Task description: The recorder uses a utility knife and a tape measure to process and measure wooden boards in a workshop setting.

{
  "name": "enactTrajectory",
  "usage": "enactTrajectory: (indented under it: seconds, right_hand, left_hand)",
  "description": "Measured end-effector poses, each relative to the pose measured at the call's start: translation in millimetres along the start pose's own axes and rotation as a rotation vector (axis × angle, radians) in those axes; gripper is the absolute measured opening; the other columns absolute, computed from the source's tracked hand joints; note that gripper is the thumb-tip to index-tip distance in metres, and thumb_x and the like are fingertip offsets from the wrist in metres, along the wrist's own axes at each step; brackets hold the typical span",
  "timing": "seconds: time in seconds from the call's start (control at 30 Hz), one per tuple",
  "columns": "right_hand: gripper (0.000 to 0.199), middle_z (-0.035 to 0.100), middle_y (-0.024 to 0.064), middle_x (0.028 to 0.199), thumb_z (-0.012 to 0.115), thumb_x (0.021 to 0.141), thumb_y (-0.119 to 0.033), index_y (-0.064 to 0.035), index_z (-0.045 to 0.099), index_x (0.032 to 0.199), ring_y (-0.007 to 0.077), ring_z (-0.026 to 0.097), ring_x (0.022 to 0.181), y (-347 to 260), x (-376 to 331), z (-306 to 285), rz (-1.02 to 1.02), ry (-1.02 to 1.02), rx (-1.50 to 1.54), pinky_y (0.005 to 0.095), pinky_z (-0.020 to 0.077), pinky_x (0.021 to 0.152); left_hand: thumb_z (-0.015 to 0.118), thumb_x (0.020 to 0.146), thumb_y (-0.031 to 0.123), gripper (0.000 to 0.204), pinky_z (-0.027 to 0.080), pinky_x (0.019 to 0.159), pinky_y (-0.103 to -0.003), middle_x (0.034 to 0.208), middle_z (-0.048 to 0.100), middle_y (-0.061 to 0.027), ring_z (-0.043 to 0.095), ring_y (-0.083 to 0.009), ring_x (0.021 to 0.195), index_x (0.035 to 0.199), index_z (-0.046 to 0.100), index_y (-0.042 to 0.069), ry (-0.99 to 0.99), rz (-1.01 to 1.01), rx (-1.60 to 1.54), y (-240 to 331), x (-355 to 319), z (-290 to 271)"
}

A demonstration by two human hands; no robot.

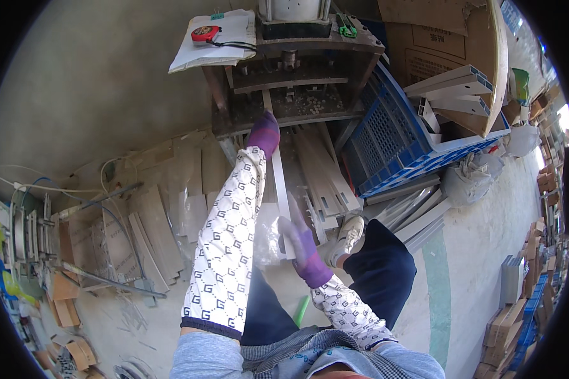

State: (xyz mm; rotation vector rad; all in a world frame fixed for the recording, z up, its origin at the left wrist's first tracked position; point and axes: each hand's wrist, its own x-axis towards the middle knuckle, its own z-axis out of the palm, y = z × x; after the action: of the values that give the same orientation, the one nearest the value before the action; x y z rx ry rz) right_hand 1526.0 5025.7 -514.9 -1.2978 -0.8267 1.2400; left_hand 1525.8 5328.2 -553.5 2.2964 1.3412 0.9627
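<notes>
A long, narrow white metal strip [278, 177] runs from the press's lower bed down toward my lap. My left hand [264, 134], in a purple glove, is closed on the strip just in front of the bed. The strip's far end [267, 100] lies on the bed beneath the upper crossbar. Close to its near end, my right hand [305, 251], also in a purple glove, grips the strip; these fingers are slightly blurred. The dark metal press [297, 120] has a round punch holder above, and small scrap pieces litter its bed.
A red tape measure [205, 35] sits on papers [189, 54] at the press top, near a green tool [346, 25]. To the right, a blue crate [392, 132] holds white profiles [455, 88]. Slotted strips [322, 170] lie below the press; more panels lean left.
</notes>
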Motion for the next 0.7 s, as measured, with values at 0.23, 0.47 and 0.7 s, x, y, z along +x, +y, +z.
enactTrajectory:
  seconds: [0.23, 0.47, 0.7]
  right_hand:
    - [0.069, 0.049, 0.0134, 0.123, 0.046, 0.101, -0.040, -0.0003, 0.026, 0.154, 0.0168, 0.047, 0.111, -9.1, 0.3, 18.4, -0.089, 0.127, -0.017, 0.0299, 0.0369, 0.096]
    - [0.068, 0.050, 0.0195, 0.142, 0.051, 0.101, -0.035, 0.0020, 0.026, 0.153, 0.0206, 0.052, 0.126, 28.1, -19.8, -0.2, -0.301, 0.061, -0.179, 0.0314, 0.0397, 0.107]
    - [0.071, 0.063, 0.0199, 0.124, 0.068, 0.090, -0.034, -0.0116, 0.039, 0.150, 0.0229, 0.067, 0.101, 25.4, -111.5, -11.7, 0.024, 0.254, -0.429, 0.0337, 0.0528, 0.088]
  left_hand:
    - [0.028, 0.105, 0.030, 0.047, 0.049, 0.096, -0.051, 0.124, 0.062, -0.0239, 0.059, -0.0439, 0.113, 0.127, 0.055, -0.001, -0.103, 0.025, 0.004, -22.9, 24.2, 3.5]
    - [0.041, 0.097, 0.016, 0.045, 0.055, 0.079, -0.051, 0.106, 0.066, -0.0285, 0.067, -0.0430, 0.093, 0.139, 0.043, -0.003, -0.159, -0.146, 0.184, -19.8, -5.8, 15.1]
    - [0.045, 0.086, 0.080, 0.100, 0.041, 0.103, -0.036, 0.128, 0.060, -0.0185, 0.054, -0.0252, 0.122, 0.135, 0.051, -0.006, -0.316, -0.733, -0.897, -22.8, -137.3, 4.1]
